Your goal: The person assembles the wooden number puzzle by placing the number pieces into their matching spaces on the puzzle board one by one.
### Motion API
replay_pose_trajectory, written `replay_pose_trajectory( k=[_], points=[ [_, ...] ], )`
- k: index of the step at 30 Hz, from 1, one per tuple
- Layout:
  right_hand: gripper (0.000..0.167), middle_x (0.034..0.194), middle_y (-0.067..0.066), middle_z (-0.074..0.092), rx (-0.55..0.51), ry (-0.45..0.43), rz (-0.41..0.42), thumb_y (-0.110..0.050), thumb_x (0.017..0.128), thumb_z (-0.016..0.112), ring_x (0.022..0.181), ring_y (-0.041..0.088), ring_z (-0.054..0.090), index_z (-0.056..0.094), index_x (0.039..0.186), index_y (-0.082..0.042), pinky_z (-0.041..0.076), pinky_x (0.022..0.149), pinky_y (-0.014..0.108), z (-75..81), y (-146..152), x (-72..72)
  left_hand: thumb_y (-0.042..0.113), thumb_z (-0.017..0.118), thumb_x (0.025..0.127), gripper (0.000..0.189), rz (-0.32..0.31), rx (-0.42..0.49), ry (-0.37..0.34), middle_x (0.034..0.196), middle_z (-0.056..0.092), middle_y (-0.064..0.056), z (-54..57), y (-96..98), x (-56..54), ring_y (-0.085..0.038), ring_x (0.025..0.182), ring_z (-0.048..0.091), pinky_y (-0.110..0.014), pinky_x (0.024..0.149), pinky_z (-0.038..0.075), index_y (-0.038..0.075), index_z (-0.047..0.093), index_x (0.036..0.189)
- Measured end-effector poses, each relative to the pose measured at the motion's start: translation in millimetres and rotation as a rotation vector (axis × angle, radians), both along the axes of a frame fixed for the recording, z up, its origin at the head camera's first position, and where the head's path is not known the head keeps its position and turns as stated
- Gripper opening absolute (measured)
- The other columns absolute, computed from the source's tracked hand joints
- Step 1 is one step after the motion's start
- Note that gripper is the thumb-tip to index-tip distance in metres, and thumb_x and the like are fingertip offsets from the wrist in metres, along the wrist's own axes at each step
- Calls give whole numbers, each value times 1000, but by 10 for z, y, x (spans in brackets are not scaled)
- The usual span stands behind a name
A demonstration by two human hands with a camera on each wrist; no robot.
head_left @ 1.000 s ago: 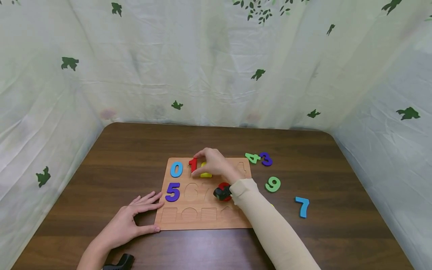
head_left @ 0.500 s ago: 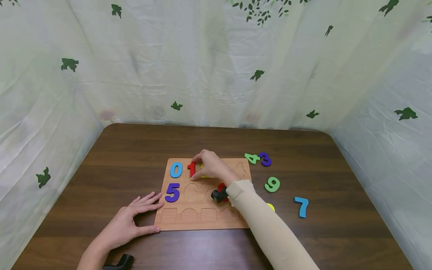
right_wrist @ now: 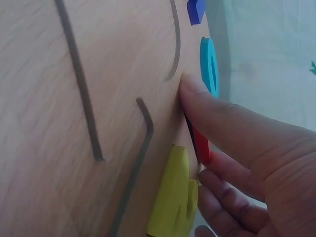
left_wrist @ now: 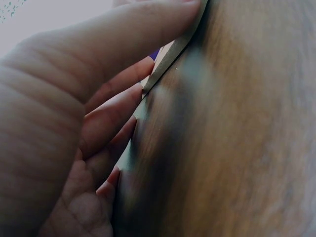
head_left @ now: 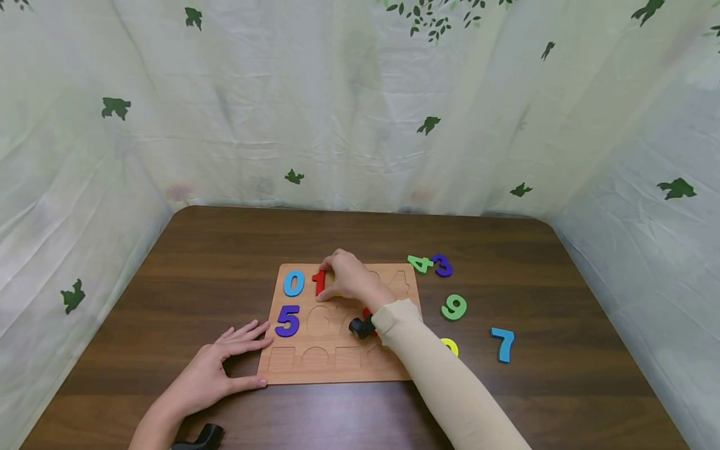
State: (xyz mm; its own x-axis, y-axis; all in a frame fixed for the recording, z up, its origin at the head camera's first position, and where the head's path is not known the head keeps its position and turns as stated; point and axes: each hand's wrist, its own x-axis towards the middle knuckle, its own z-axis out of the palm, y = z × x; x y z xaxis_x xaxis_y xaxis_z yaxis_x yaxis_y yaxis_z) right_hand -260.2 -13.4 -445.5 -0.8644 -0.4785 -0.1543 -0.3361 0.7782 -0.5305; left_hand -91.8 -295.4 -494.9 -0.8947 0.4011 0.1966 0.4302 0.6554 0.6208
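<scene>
While a dark brown, wood-grained tabletop [head_left: 562,281] is carrying everything, a flat, pale wooden board with outlined recesses [head_left: 306,374] is lying near its middle. A cream sleeve [head_left: 455,381] is reaching across the board's right side. The left hand [head_left: 219,364] is resting against the left edge, its fingers extended and gripping nothing, apparently steadying the board. The right hand [head_left: 347,278] is working at the far row, thumb and fingers pinching a piece.

Off the board to the right, a blue number seven [head_left: 505,350] and a green number nine [head_left: 462,307] are lying loose; a purple number five [head_left: 290,320] and a blue number zero [head_left: 287,284] are sitting on the board. A yellow number two [right_wrist: 170,197] is standing just beside the right hand, which is now almost wholly hiding it from the head view.

Compared with a second ago, the pinched flat red number one [head_left: 320,282] is sitting slightly nearer the person, just right of the zero. Its near-stillness since half a second ago is suggesting final adjusting; whether it is fully seating, the pictures are not showing.
</scene>
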Motion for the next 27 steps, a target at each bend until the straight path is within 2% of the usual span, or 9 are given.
replay_pose_trajectory(
  k=[4, 15, 24, 27],
  points=[
    [65, 131, 7, 65, 12, 1, -4, -33, 82, 96, 119, 21, 58, 72, 138, -10, 58, 101, 32, 0, -10, 1, 51, 89, 82, 66, -4, 3, 11, 158, 61, -6, 1, -2, 1, 21, 152, 26, 3, 122, 9, 27, 73, 141],
    [69, 135, 9, 65, 47, 21, 20, -37, 82, 96, 122, 23, 57, 71, 140, -10, 56, 108, 35, 12, -13, -1, 51, 89, 83, 65, -6, 9, -1, 159, 61, -6, -4, 5, -1, 21, 152, 26, 3, 121, 9, 27, 73, 141],
    [66, 139, 11, 69, 7, -9, 70, -32, 86, 93, 129, 25, 64, 68, 141, -5, 54, 116, 35, 84, 56, -57, 51, 89, 83, 65, -7, 2, 8, 158, 61, -6, -6, 7, -2, 21, 152, 26, 3, 121, 8, 28, 73, 141],
    [63, 139, 9, 71, -14, -20, 74, -29, 87, 93, 130, 25, 64, 69, 141, -7, 54, 116, 36, 108, 106, -79, 51, 89, 83, 65, -9, 6, 11, 158, 61, -6, -7, 6, -1, 21, 152, 26, 3, 121, 9, 27, 73, 141]
  ],
)
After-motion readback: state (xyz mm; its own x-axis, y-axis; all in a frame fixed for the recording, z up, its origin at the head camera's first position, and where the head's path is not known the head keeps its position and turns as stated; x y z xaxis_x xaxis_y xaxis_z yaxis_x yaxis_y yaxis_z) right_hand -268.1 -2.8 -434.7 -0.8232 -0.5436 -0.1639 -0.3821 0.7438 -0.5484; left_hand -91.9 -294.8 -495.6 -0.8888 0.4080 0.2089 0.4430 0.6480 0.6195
